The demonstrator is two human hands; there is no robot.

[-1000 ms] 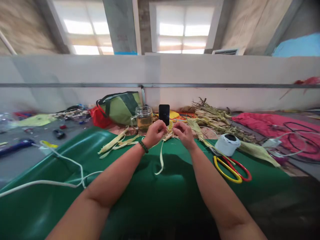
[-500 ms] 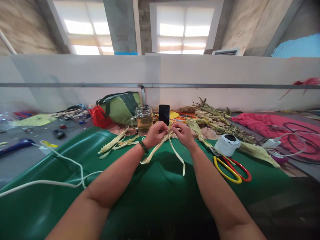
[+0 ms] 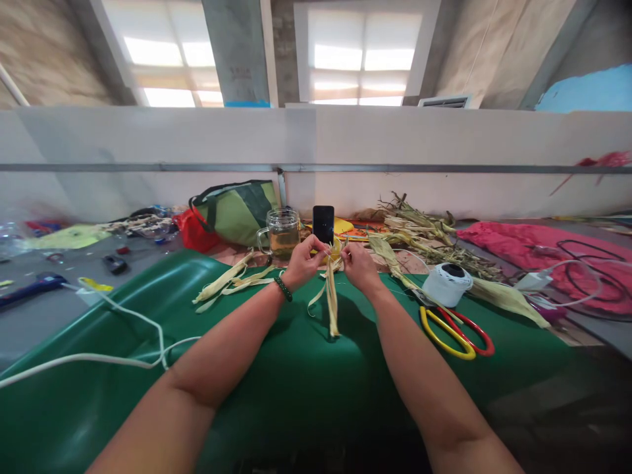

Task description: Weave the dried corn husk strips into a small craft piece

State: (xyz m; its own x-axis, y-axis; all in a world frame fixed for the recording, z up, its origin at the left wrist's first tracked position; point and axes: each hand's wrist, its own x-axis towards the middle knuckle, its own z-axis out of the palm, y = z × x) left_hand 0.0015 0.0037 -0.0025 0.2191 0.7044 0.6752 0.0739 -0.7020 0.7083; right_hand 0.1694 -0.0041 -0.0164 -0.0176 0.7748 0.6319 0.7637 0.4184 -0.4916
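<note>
1. Head view, hands: the left hand [image 3: 305, 262] is nearly closed, thumb and finger pinching the pale strips [image 3: 332, 306] near their gathered top. The right hand [image 3: 360, 266] is curled closed just beside it; what it grips is too small to tell.
2. Head view, placement: the pale strips hang between the hands, above or against the green sheet [image 3: 296, 395]; contact cannot be confirmed. The scissors [image 3: 451, 334] lie beside the white spool [image 3: 447, 285], toward the right.
3. Handling, as judged: a firm pinch close to the gathered top, with even, gentle tension, should limit slipping and tearing.
</note>
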